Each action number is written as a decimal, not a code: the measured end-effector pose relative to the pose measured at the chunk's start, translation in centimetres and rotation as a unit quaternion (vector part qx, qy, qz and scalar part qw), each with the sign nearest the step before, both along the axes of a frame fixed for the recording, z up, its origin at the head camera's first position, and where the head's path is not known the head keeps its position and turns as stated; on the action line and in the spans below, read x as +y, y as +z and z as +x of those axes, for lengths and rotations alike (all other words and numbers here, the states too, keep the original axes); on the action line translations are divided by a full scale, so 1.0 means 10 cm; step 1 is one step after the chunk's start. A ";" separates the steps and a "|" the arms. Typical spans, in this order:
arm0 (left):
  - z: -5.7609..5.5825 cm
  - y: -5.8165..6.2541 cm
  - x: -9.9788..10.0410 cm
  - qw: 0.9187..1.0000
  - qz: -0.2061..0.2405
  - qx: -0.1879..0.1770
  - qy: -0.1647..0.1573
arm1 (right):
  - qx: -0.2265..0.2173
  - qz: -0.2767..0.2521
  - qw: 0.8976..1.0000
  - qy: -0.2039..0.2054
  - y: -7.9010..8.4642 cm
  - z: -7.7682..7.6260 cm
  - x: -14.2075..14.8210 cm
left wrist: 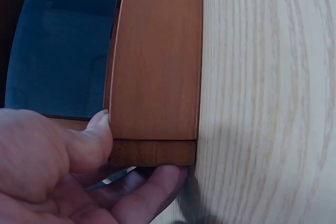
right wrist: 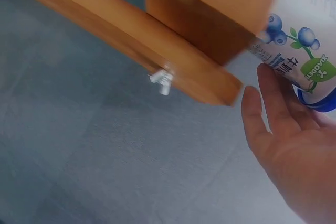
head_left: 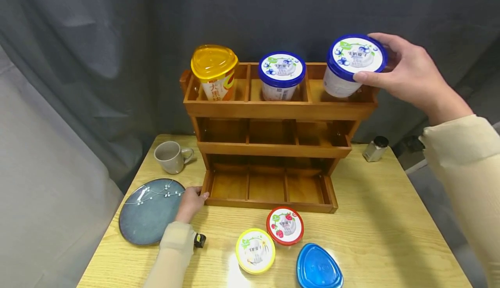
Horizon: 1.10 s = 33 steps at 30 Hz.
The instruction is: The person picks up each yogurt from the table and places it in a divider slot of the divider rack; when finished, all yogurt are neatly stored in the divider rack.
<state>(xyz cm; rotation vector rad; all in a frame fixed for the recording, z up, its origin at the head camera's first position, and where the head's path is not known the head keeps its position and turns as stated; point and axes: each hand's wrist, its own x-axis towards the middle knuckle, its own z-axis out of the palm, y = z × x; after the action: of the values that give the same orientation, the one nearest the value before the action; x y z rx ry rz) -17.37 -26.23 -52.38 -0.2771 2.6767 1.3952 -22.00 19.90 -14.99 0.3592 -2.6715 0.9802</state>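
Observation:
My right hand (head_left: 416, 73) grips a white tub with a blue lid and blueberry pictures (head_left: 357, 56), thumb and fingers on opposite sides of the lid. This tub is at the top tier's right compartment; whether its base touches the wood I cannot tell. In the right wrist view the tub (right wrist: 307, 40) sits beside the wooden edge. With my left hand (head_left: 191, 203) I pinch the front left corner of the three-tier wooden rack (head_left: 269, 206); the left wrist view shows the thumb on top. A second blue-lidded tub (head_left: 282, 69) and an orange-lidded cup (head_left: 215, 69) stand in the top tier.
On the table lie a yellow-rimmed tub (head_left: 255, 251), a red-rimmed tub (head_left: 285, 226) and a blue-lidded container (head_left: 318, 267). A blue-grey plate (head_left: 150, 218) and a mug (head_left: 169, 158) are at the left. A small black-capped jar (head_left: 376, 149) stands right of the rack.

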 end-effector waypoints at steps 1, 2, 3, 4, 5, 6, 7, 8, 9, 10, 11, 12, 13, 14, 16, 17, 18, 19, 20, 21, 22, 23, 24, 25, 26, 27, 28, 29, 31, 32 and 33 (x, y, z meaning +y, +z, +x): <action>0.00 0.00 0.00 1.000 0.001 -0.002 0.001 | -0.003 0.003 1.000 0.001 -0.01 -0.03 0.00; 0.00 0.00 0.01 1.000 0.001 -0.003 0.001 | -0.006 0.007 1.000 0.001 -0.02 -0.05 -0.01; 0.01 0.01 0.01 1.000 0.002 -0.004 0.002 | -0.008 0.008 1.000 0.003 -0.04 -0.07 -0.01; 0.00 0.01 0.02 1.000 0.003 -0.005 0.002 | -0.010 0.009 1.000 0.004 -0.05 -0.08 -0.01; 0.00 0.01 0.02 1.000 0.005 -0.007 0.003 | -0.011 0.012 1.000 0.004 -0.06 -0.09 -0.01; 0.00 0.02 0.02 1.000 0.006 -0.008 0.004 | -0.012 0.013 1.000 0.005 -0.07 -0.10 -0.01; 0.00 0.03 0.03 1.000 0.007 -0.009 0.004 | -0.013 0.014 1.000 0.006 -0.08 -0.11 -0.01; 0.00 0.03 0.03 1.000 0.008 -0.010 0.005 | -0.013 0.016 1.000 0.006 -0.09 -0.12 -0.01; 0.00 0.03 0.04 1.000 0.008 -0.010 0.005 | -0.014 0.018 1.000 0.006 -0.09 -0.13 -0.02; 0.00 0.03 0.04 1.000 0.009 -0.009 0.005 | -0.015 0.022 1.000 0.005 -0.10 -0.14 -0.02; 0.00 0.04 0.04 1.000 0.008 -0.008 0.006 | -0.018 0.025 1.000 0.005 -0.11 -0.15 -0.02; 0.00 0.03 0.04 1.000 0.009 -0.009 0.007 | -0.021 0.028 0.999 0.004 -0.12 -0.16 -0.03; 0.00 0.03 0.04 1.000 0.008 -0.008 0.007 | -0.024 0.033 0.999 0.003 -0.13 -0.17 -0.04; 0.00 0.03 0.04 1.000 0.006 -0.007 0.006 | -0.027 0.040 0.999 0.002 -0.14 -0.18 -0.05; 0.00 0.02 0.03 1.000 0.002 -0.005 0.005 | -0.035 0.047 0.998 0.002 -0.17 -0.20 -0.06; 0.00 0.01 0.02 1.000 0.000 -0.004 0.005 | -0.038 0.048 0.998 0.004 -0.18 -0.22 -0.07; 0.01 0.01 0.01 1.000 -0.002 -0.004 0.005 | -0.040 0.048 0.998 0.004 -0.20 -0.23 -0.07; 0.01 0.01 0.01 1.000 -0.003 -0.003 0.003 | -0.040 0.049 0.998 0.005 -0.20 -0.24 -0.07; 0.01 0.01 0.00 1.000 -0.005 -0.001 0.002 | -0.041 0.048 0.998 0.007 -0.20 -0.24 -0.07; 0.01 0.01 0.00 1.000 -0.006 -0.001 0.001 | -0.044 0.045 0.998 0.009 -0.20 -0.25 -0.06; 0.02 0.02 0.00 1.000 -0.005 0.000 -0.001 | -0.049 0.043 0.998 0.010 -0.20 -0.25 -0.05; 0.02 0.02 0.00 1.000 -0.008 0.001 -0.003 | -0.055 0.043 0.997 0.012 -0.20 -0.26 -0.04; 0.02 0.02 0.00 1.000 -0.009 0.003 -0.005 | -0.060 0.045 0.997 0.016 -0.20 -0.26 -0.03; 0.02 0.02 0.00 1.000 -0.011 0.005 -0.009 | -0.066 0.048 0.996 0.020 -0.19 -0.27 -0.02; 0.02 0.02 0.00 1.000 -0.014 0.009 -0.013 | -0.073 0.051 0.996 0.024 -0.19 -0.27 -0.01; 0.03 0.03 0.01 1.000 -0.014 0.011 -0.015 | -0.079 0.054 0.995 0.027 -0.18 -0.27 -0.01; 0.03 0.03 0.01 1.000 -0.015 0.012 -0.016 | -0.084 0.059 0.994 0.030 -0.18 -0.27 0.00; 0.03 0.02 0.02 1.000 -0.018 0.014 -0.016 | -0.087 0.065 0.994 0.032 -0.17 -0.28 0.00; 0.04 0.02 0.03 1.000 -0.017 0.013 -0.016 | -0.093 0.076 0.992 0.034 -0.16 -0.27 0.01; 0.04 0.01 0.03 1.000 -0.017 0.013 -0.016 | -0.093 0.082 0.992 0.034 -0.15 -0.27 0.01; 0.04 0.01 0.04 1.000 -0.016 0.011 -0.014 | -0.093 0.089 0.991 0.035 -0.14 -0.27 0.01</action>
<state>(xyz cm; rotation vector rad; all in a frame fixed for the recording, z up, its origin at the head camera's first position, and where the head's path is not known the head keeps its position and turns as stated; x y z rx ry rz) -16.94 -25.86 -52.26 -0.2279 2.7116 1.3577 -24.67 20.00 -16.39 0.4191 -2.9437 0.8333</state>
